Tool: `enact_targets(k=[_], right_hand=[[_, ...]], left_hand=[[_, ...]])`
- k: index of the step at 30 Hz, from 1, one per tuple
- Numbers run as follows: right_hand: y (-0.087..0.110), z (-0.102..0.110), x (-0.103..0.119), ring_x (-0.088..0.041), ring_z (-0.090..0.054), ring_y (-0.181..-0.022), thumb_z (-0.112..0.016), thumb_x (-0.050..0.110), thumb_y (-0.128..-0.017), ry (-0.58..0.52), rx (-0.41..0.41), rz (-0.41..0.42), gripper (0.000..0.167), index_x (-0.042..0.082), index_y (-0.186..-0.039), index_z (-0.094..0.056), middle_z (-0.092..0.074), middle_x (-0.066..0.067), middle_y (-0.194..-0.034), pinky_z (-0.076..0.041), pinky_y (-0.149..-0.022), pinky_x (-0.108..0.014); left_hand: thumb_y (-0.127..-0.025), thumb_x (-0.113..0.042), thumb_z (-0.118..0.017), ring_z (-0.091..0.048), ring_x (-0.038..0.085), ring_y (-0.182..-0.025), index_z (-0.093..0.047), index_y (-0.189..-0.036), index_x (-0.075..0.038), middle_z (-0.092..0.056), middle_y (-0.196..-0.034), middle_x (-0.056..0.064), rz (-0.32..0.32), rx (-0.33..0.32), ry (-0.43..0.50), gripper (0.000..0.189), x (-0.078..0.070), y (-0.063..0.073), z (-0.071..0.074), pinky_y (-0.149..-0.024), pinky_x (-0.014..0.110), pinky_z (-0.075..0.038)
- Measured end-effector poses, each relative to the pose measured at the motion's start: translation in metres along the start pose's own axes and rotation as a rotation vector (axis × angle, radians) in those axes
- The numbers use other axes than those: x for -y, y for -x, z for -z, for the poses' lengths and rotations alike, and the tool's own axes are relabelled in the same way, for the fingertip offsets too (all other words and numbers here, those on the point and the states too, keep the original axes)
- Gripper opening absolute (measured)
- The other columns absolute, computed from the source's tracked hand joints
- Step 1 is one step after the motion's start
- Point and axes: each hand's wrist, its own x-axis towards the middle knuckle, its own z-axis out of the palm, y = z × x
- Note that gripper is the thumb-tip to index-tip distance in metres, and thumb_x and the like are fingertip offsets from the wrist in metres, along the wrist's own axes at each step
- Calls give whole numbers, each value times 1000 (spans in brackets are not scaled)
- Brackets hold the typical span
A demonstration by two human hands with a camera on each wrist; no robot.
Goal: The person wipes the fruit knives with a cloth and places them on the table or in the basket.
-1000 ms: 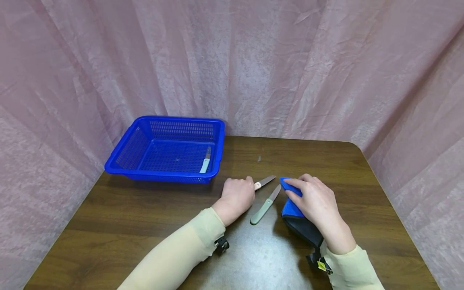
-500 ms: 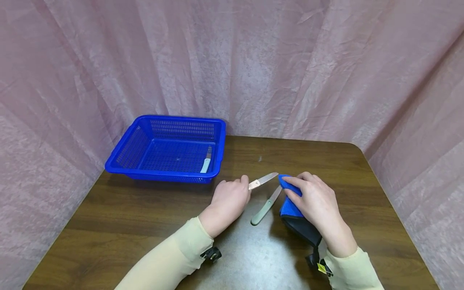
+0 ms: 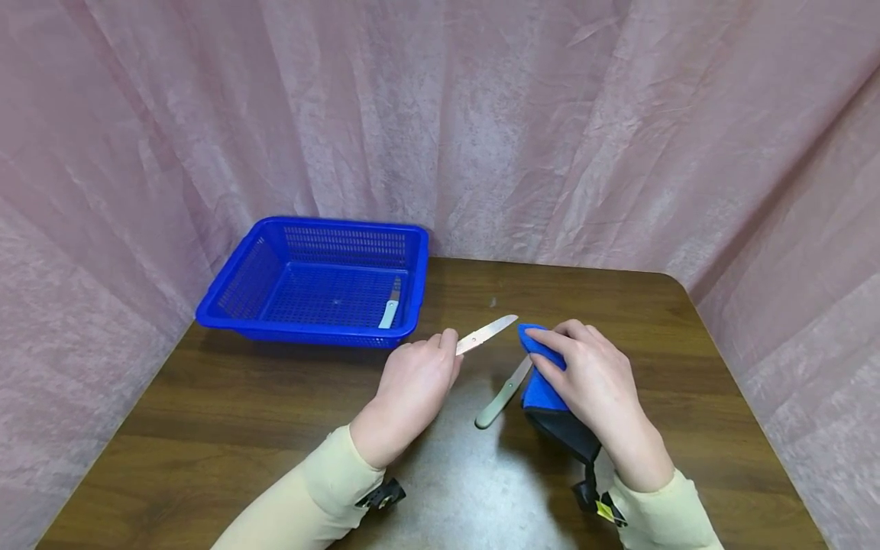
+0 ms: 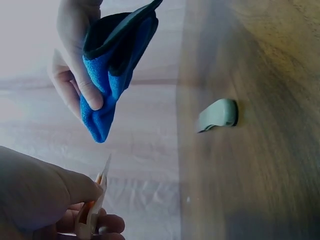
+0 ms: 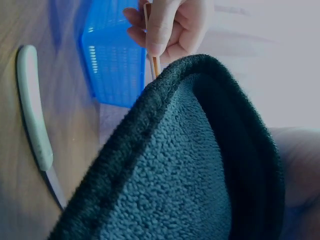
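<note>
My left hand [image 3: 415, 378] grips a small knife [image 3: 486, 334] by its pale handle, the blade pointing right and away from me. In the left wrist view the thumb lies along that handle, which shows orange inside. My right hand [image 3: 594, 374] pinches a folded blue cloth [image 3: 543, 389] with a dark border; its tip stands just right of the blade's tip. Beneath and between the hands, a green-handled knife [image 3: 500, 401] lies on the table, its blade end partly hidden by the cloth. The right wrist view is largely filled by the cloth [image 5: 165, 165].
At the back left of the wooden table [image 3: 206, 428] stands a blue plastic basket [image 3: 309, 332]. Inside it, by the right wall, lies a knife with a light blue handle [image 3: 389, 314]. Pink curtains [image 3: 522, 130] hang behind the table and at both sides.
My left hand has lifted the knife and drawn it left, so more of its handle shows. My right hand has shifted slightly left with the cloth. The green-handled knife has stayed put.
</note>
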Motion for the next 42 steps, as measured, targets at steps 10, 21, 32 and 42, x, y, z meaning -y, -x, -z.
enact_targets(k=[10,21,32,42], right_hand=[[-9,3,15,-25,-67,-98,-88,22,-96,-37,-26,19,38,25,-133,-83,-74,-4,-114,-57,-73,-47],[-21,3,27,-26,-67,-96,-89,23,-95,-73,-79,40,39,25,-133,-83,-74,-5,-113,-57,-72,-45],[-29,0,44,-26,-67,-96,-92,24,-92,-94,-103,93,40,26,-131,-84,-74,-4,-111,-57,-74,-46],[-32,-4,54,-27,-69,-102,-93,28,-92,-76,-78,121,39,28,-130,-84,-75,-5,-117,-58,-77,-46]], left_hand=[[-96,-14,-85,-61,28,-54,-63,-92,-4,-58,-72,7,20,-66,27,24,12,3,13,-49,41,-48],[-97,-16,-85,-63,29,-55,-62,-93,-3,-57,-71,8,31,-87,-4,26,20,0,23,-50,40,-45],[-97,-16,-85,-62,28,-54,-65,-98,-3,-58,-73,7,15,-87,17,25,22,0,28,-50,40,-45],[-99,-18,-84,-63,27,-55,-66,-100,-3,-60,-74,7,6,-80,21,23,20,-1,30,-50,40,-46]])
